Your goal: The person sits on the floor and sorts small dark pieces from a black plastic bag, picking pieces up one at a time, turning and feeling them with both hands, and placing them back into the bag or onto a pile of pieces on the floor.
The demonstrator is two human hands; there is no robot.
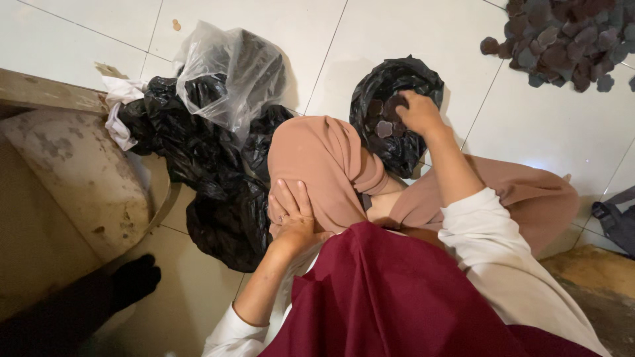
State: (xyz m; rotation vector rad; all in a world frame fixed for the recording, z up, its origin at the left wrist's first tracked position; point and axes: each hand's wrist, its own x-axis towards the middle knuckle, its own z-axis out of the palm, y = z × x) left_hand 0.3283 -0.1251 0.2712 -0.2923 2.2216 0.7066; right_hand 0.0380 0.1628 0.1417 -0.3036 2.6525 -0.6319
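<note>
Right hand (418, 112) half-buried gripping discs in black bag (370, 92), left (291, 215) flat on knee (317, 158).

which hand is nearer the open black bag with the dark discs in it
Right. The right hand reaches into the open black bag, touching the dark discs. The left hand rests lower, on the tan cloth.

A single head-worn camera looks steeply down from close above the person's lap onto the tiled floor (397, 39). The right hand (418, 112) sits near frame centre, the left hand (291, 215) just below and left of it. No second view overlaps it.
</note>
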